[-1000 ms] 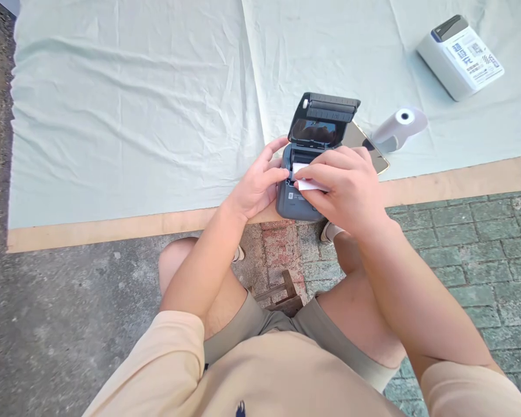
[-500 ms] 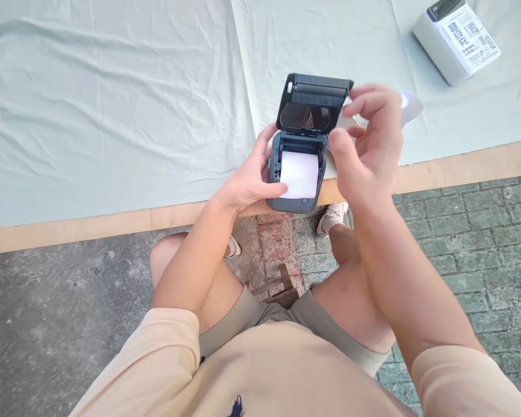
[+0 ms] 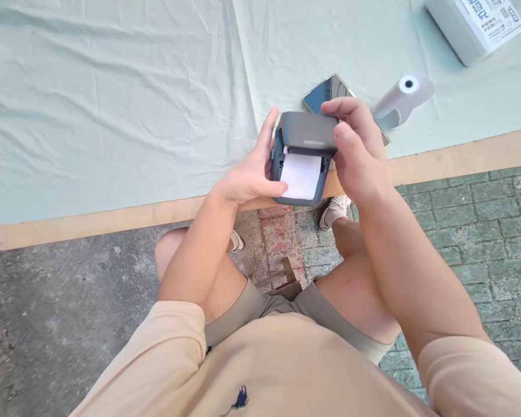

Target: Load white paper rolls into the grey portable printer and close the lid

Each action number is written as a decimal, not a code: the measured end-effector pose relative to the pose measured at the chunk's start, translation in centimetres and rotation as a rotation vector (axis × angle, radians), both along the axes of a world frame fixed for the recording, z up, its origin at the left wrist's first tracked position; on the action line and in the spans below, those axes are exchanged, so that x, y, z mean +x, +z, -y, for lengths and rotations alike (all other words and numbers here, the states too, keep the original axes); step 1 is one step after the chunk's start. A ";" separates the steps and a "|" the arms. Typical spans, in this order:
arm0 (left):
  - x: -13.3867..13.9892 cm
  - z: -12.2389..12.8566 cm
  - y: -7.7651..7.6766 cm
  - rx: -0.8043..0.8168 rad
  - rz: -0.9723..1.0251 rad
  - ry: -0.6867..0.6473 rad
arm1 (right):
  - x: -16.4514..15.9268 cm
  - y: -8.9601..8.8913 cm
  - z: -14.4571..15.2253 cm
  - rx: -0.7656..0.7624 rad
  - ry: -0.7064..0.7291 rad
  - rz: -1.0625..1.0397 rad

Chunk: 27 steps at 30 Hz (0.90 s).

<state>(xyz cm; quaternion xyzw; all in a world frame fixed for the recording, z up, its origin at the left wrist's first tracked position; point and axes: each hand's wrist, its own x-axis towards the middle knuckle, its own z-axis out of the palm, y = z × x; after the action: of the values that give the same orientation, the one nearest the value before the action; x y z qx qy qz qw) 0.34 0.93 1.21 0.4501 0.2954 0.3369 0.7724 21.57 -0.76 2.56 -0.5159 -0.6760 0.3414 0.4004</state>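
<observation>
I had my left hand [image 3: 252,175] clasped round the left side of the printer [image 3: 298,201], thumb on the paper [image 3: 303,174] inside, and my right hand [image 3: 359,152] at its lid's right corner, thumb and forefinger parted, whether pinching I couldn't tell, the table edge [image 3: 99,221] beneath it, the phone [image 3: 321,97] behind.

This looks like an outdoor yard or paved patio: weathered green-grey rectangular brick paving [image 3: 481,231] lies at the right, a rough, stained grey concrete floor [image 3: 69,301] at the left, and a strip of faded red brick paving [image 3: 281,234] between them. Above this ground stands a tan-edged worktop [image 3: 460,162] spread with a creased, pale blue-green cloth [image 3: 134,116]. Whether a roof covers it cannot be told.
</observation>
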 end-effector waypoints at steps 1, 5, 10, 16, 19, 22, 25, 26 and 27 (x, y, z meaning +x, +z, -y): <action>0.0 0.0 0.0 0.008 -0.005 -0.004 | 0.0 -0.1 0.1 -0.034 0.024 -0.063; -0.1 0.1 0.0 0.026 0.000 -0.002 | 0.3 -0.1 0.6 -0.165 0.061 -0.146; 0.0 -0.1 -0.1 -0.086 0.094 0.053 | 0.3 -0.5 0.7 -0.163 0.062 -0.181; 0.5 -1.0 -1.1 -0.195 0.122 0.197 | -0.4 -1.0 0.7 -0.081 0.044 -0.124; 0.5 -1.1 -1.1 -0.180 0.105 0.218 | 0.2 -0.5 0.9 -0.039 0.033 -0.029; 0.5 -1.0 -0.6 -0.214 0.128 0.201 | 1.3 0.2 1.0 0.005 0.069 0.048; 0.5 -0.9 -0.1 -0.245 0.168 0.181 | 2.0 0.7 1.1 -0.018 0.148 0.065; 0.6 -0.9 0.0 -0.243 0.177 0.171 | 2.1 0.7 1.1 -0.020 0.162 0.063; 0.6 -0.9 0.0 -0.239 0.182 0.160 | 2.1 0.7 1.1 -0.016 0.167 0.059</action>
<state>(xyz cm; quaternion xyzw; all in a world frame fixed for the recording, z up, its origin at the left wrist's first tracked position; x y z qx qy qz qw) 0.91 1.86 1.20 0.2975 0.2972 0.3991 0.8148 23.70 -1.81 3.25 -0.4708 -0.7254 0.3636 0.3463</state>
